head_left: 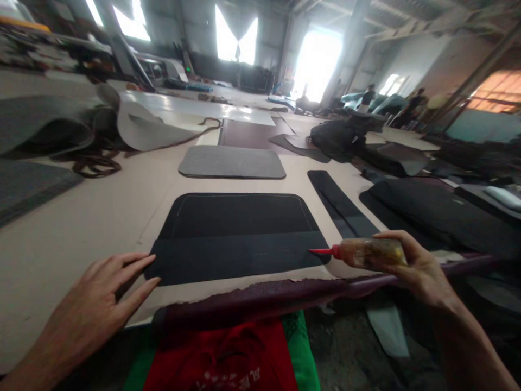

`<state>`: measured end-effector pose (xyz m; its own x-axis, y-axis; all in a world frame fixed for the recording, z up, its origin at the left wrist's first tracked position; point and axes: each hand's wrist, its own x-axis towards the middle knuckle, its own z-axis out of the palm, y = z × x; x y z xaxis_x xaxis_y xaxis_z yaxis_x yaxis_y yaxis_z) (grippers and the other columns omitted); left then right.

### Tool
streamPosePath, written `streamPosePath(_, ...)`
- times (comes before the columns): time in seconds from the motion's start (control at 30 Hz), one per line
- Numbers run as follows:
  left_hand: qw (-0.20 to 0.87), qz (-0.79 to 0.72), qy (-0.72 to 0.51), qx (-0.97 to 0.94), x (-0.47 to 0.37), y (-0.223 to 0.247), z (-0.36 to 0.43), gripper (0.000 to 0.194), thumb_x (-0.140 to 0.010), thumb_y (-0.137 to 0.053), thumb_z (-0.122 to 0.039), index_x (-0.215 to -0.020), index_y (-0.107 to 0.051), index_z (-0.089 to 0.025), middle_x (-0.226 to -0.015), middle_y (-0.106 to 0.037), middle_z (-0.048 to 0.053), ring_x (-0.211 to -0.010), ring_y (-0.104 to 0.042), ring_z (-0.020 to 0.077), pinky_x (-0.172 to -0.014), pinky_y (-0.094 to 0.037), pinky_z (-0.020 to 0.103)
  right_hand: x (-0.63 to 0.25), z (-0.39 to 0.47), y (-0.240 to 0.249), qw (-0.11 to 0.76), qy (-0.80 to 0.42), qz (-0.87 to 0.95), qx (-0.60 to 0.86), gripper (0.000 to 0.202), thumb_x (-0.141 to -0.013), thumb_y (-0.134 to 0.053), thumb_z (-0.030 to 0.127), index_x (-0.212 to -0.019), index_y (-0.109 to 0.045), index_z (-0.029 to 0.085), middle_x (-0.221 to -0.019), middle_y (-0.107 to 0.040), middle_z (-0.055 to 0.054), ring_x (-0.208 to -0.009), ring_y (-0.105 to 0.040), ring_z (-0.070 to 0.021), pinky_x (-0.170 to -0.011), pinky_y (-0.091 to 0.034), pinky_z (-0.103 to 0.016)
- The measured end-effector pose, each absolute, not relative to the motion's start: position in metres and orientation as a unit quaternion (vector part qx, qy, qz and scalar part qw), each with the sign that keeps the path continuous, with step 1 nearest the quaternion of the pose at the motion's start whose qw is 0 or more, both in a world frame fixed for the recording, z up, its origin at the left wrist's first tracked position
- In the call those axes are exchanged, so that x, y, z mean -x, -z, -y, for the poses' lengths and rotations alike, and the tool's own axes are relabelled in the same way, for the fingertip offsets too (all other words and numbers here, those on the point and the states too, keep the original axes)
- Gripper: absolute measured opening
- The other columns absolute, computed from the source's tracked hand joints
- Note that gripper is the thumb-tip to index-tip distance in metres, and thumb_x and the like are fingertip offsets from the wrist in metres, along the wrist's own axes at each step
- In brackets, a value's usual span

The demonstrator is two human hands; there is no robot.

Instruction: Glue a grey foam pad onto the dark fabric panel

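A black panel (236, 214) with rounded far corners lies flat on the pale table, a dark strip (240, 254) across its near part. My left hand (103, 293) has its fingers spread, the tips touching the strip's left end. In my right hand (419, 266) is a clear bottle (372, 253) of yellowish liquid, tilted sideways. Its red nozzle (323, 251) points left, at the right part of the strip. Whether the nozzle touches the strip cannot be made out.
Beyond the panel lies a grey rounded piece (232, 162). Narrow black strips (342, 203) and a dark fabric pile (439, 212) are at the right. Maroon material (260, 298) hangs along the table's near edge. Distant people (367, 98) stand at the back right.
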<state>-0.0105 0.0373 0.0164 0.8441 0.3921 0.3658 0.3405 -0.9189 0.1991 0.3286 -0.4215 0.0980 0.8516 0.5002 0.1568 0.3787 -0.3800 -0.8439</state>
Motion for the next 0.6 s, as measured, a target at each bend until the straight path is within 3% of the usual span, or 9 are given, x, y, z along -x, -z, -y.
streamPosePath(0.17,0.076,-0.200,-0.211,-0.954,0.009,-0.026,-0.027,0.063,-0.097,-0.038,-0.070,-0.126,-0.063,-0.021,-0.126,-0.059,0.008,-0.116,-0.053,0.0281,-0.103,-0.040,0.044,-0.312,0.371,-0.093,0.533,-0.074,0.284,0.794,0.058,-0.059,-0.091,0.047,-0.105,-0.061,0.029,-0.088,-0.070,-0.002,-0.076,-0.068,-0.0263,-0.065,-0.058,-0.033)
streamPosePath(0.6,0.074,-0.192,-0.226,-0.952,0.010,-0.029,-0.019,0.054,-0.099,-0.043,-0.063,-0.127,-0.061,-0.021,-0.125,-0.058,0.006,-0.116,-0.052,0.0267,-0.100,-0.041,0.041,-0.290,0.267,-0.102,0.444,-0.158,0.490,0.733,0.040,-0.078,-0.080,0.044,-0.107,-0.060,0.025,-0.090,-0.062,-0.001,-0.074,-0.059,-0.0182,-0.062,-0.047,-0.027)
